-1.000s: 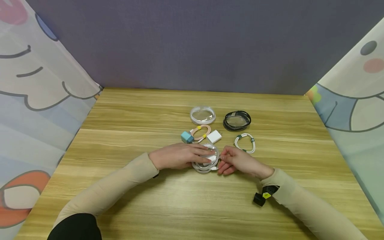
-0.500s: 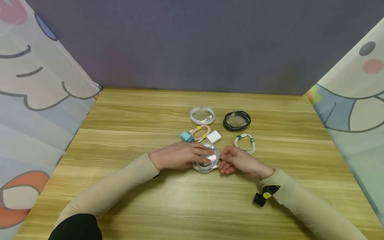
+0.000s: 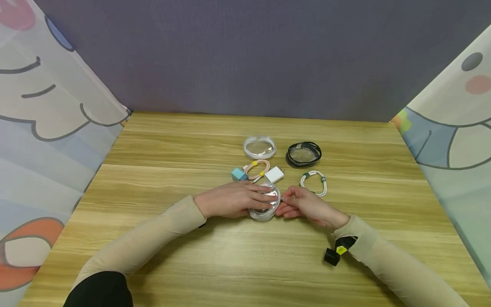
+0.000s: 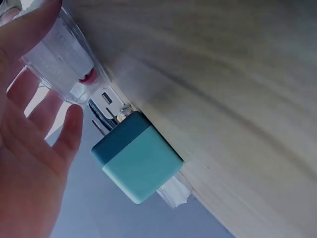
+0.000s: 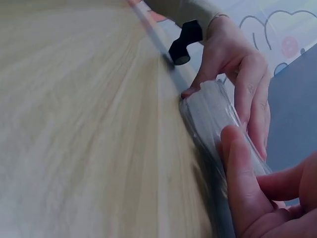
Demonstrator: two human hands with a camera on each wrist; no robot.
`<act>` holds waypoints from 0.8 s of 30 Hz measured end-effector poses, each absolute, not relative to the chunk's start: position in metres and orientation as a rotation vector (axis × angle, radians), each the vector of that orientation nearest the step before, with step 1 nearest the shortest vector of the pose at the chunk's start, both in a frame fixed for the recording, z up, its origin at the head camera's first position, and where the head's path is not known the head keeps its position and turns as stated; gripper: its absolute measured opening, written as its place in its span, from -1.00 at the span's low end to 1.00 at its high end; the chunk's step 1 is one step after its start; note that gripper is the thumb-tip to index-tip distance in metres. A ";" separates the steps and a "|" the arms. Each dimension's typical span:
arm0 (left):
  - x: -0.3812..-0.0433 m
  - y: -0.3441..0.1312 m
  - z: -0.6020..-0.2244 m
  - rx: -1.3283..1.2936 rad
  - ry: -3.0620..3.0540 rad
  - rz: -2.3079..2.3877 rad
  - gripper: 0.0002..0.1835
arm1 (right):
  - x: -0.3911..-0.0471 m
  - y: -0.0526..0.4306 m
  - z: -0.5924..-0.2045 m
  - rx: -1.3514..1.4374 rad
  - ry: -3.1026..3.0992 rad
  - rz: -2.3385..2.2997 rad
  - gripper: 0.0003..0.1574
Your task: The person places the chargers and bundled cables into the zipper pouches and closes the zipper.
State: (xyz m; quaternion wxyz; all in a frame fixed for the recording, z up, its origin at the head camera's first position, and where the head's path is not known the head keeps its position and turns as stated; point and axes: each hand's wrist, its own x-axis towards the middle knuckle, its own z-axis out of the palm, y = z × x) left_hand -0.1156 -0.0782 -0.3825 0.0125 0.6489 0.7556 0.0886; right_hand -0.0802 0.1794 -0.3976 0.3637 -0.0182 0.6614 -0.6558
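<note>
A coiled white charging cable (image 3: 264, 215) in clear plastic lies on the wooden table between both hands. My left hand (image 3: 232, 199) grips it from the left, fingers spread over its top and thumb at the near side. In the right wrist view, the plastic-wrapped coil (image 5: 210, 109) stands between that hand's thumb and fingers. My right hand (image 3: 304, 204) pinches at the coil's right edge with thumb and forefinger, its other fingers curled against the near right side. The pinched part is mostly hidden by the fingertips.
Just beyond the hands lie a teal plug adapter (image 3: 239, 174), a pink cable (image 3: 251, 175) with yellow ties and a white adapter (image 3: 274, 175). A white tied cable (image 3: 324, 186) sits at right. Farther back are a clear-white coil (image 3: 259, 157) and a black coil (image 3: 303, 164).
The white connector that stuck out at the coil's near right side no longer shows. My right fingers have closed in against the coil, which has shifted slightly.
</note>
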 end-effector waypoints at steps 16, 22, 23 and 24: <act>-0.116 -0.079 -0.378 1.935 2.354 0.259 -0.36 | -0.074 0.182 -0.398 -0.186 1.861 -1.566 -0.80; -0.116 -0.079 -0.379 1.906 2.361 0.273 -0.38 | -0.069 0.181 -0.399 -0.192 1.836 -1.558 -0.82; -0.116 -0.080 -0.379 1.900 2.363 0.274 -0.38 | -0.068 0.181 -0.399 -0.196 1.833 -1.552 -0.82; -0.116 -0.080 -0.379 1.893 2.365 0.275 -0.38 | -0.066 0.181 -0.399 -0.200 1.826 -1.545 -0.82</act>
